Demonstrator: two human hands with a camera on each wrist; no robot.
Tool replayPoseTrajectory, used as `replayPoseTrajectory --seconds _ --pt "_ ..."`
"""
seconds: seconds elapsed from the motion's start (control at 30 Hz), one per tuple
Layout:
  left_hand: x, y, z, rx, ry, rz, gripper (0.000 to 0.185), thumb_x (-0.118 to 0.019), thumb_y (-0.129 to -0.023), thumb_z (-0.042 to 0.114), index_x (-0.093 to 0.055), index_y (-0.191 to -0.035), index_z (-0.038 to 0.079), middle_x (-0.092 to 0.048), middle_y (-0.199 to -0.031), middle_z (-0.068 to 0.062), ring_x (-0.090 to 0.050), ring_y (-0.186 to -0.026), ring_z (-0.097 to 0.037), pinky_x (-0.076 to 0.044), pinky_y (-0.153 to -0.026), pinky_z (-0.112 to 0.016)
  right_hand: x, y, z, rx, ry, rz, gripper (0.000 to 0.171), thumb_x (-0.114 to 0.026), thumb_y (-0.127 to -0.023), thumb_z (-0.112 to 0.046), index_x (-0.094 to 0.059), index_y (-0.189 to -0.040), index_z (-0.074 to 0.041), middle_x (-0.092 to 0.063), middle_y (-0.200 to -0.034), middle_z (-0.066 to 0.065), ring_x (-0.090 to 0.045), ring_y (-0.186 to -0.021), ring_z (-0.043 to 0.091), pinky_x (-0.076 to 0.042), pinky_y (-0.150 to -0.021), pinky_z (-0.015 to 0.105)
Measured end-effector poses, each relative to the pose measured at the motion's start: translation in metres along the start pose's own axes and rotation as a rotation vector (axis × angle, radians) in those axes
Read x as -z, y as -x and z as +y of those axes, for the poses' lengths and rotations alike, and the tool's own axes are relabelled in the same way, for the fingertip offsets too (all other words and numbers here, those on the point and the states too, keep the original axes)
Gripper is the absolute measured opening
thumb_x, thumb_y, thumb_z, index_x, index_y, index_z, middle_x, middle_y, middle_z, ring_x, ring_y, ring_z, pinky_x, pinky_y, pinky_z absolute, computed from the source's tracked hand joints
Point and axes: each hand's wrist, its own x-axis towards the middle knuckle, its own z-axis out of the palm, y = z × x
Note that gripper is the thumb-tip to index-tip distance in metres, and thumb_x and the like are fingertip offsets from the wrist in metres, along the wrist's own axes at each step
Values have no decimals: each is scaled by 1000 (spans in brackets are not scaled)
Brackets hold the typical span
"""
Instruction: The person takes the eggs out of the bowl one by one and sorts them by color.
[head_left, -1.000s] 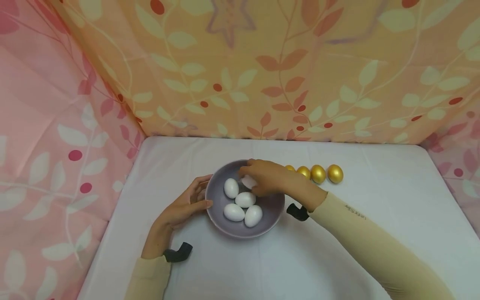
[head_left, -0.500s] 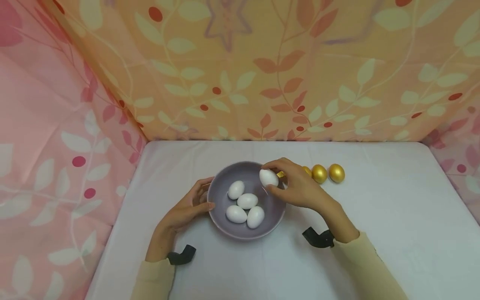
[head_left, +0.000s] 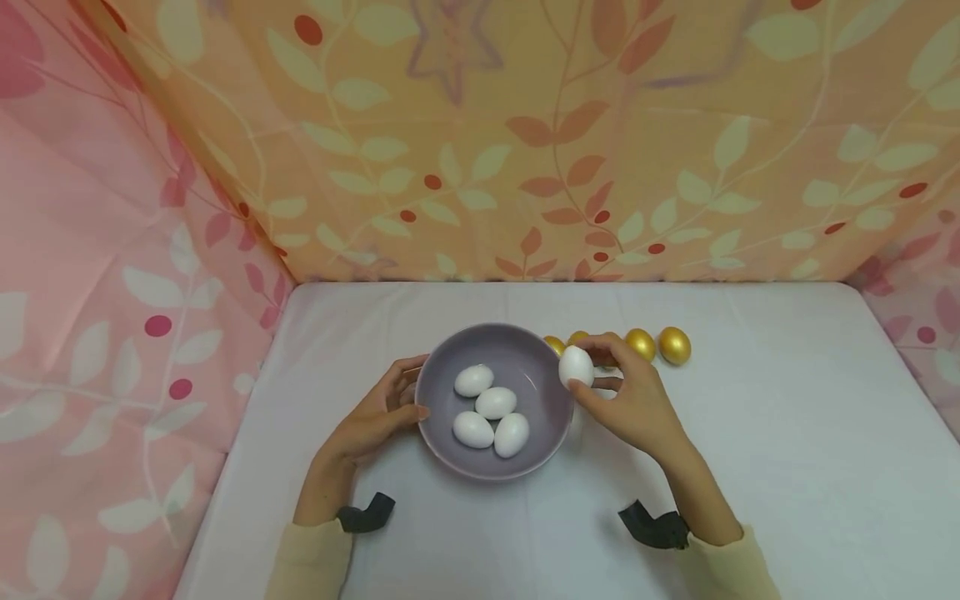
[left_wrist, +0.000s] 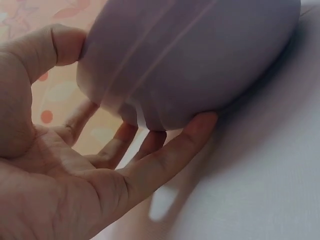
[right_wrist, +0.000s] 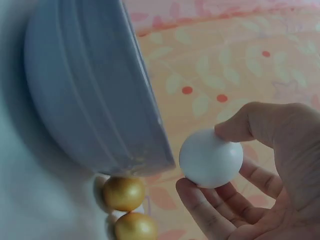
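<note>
A greyish-purple bowl (head_left: 543,425) stands on the table with several white eggs (head_left: 496,403) lying in it. My left hand (head_left: 378,415) grips its left side, thumb at the rim; in the left wrist view the fingertips (left_wrist: 202,122) touch the outer wall low down. Just beyond the bowl's right rim, my right hand (head_left: 633,400) pinches one white egg (head_left: 576,367) between thumb and fingers. In the right wrist view this egg (right_wrist: 211,158) is held up beside the bowl's rim, apart from it.
Several golden eggs (head_left: 675,346) stand in a row on the white-covered table (head_left: 810,400), behind and right of the bowl, partly hidden by my right hand. Patterned fabric (head_left: 480,167) hangs along the back edge and both sides.
My right hand has lifted the white egg out of the bowl and carried it right, past the rim. My left hand stays on the bowl.
</note>
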Motion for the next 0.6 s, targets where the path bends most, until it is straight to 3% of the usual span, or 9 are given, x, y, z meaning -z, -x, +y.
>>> replayPoseTrajectory --seconds 0.2,0.4,0.6 --pt "-2 3 4 -18 0 32 76 -67 -93 -4 -34 -160 10 -38 -162 -21 -59 -132 -20 -58 -94 -33 3 12 9 -91 14 6 49 -82 -90 -9 -60 -134 -7 -66 -127 11 -64 -112 20 -59 -83 18" --pt "3 5 7 -32 -26 55 74 -66 -90 -6 -37 -158 6 -43 -158 -17 -62 -129 -17 -59 -94 -31 4 20 15 -167 -11 10 48 -82 -93 -14 -61 -135 -6 -67 -130 14 -66 -113 27 -57 -83 16" --pt "6 5 9 -18 -33 48 74 -66 -91 -5 -37 -158 8 -41 -160 -18 -60 -132 -17 -58 -95 -32 -8 26 29 -185 42 -22 47 -82 -91 -11 -63 -134 -8 -69 -128 15 -70 -113 30 -61 -85 25"
